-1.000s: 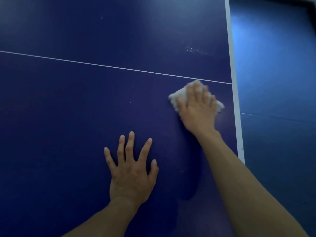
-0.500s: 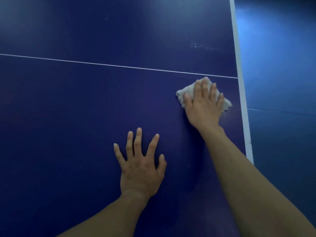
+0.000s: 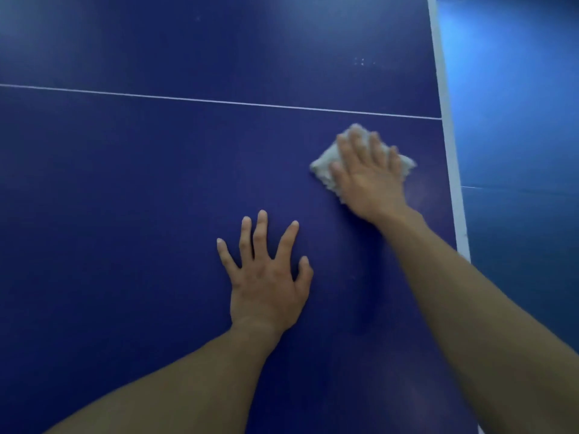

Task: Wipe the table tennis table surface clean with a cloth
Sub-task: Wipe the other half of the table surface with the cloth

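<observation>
The right hand (image 3: 371,173) lies flat with straight fingers pressing a white cloth (image 3: 326,166) onto the dark blue surface (image 3: 125,214), near its white right edge line (image 3: 451,158) and just below the thin white line (image 3: 219,102) crossing it. The left hand (image 3: 266,277) rests flat with fingers spread wide, holding nothing.

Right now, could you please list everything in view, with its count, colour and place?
dark blue table tennis table surface: one, dark blue, fills most of the view
thin white painted line: one, white, crossing the table
white edge band: one, white, along the table's right side
small white specks: a few, white, beyond the line
white fluffy cloth: one, white, near the right edge
blue floor: blue, right of the table
hands: left hand flat on the table; right hand pressing the cloth
</observation>
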